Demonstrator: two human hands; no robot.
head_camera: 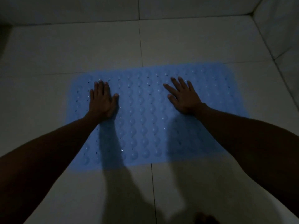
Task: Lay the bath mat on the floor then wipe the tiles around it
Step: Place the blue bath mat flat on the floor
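**Mat down, both palms pressing it flat**

The blue bath mat (145,113) lies spread on the pale floor tiles (48,54), its long axis running 9 to 3 o'clock. The left hand (102,101), fingers straight and close, and the right hand (184,96), fingers splayed wide, rest on its far half. Bare tile beyond, at 12, likely awaits wiping.

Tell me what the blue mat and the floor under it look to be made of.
Bath mat: probably soft rubber or PVC, matte. It lies flat under both pressing hands, with rows of moulded round bumps and small drain holes. Floor: likely glazed ceramic tile, pale and smooth, set in large squares with thin dark grout lines. The dim light leaves the gloss uncertain.
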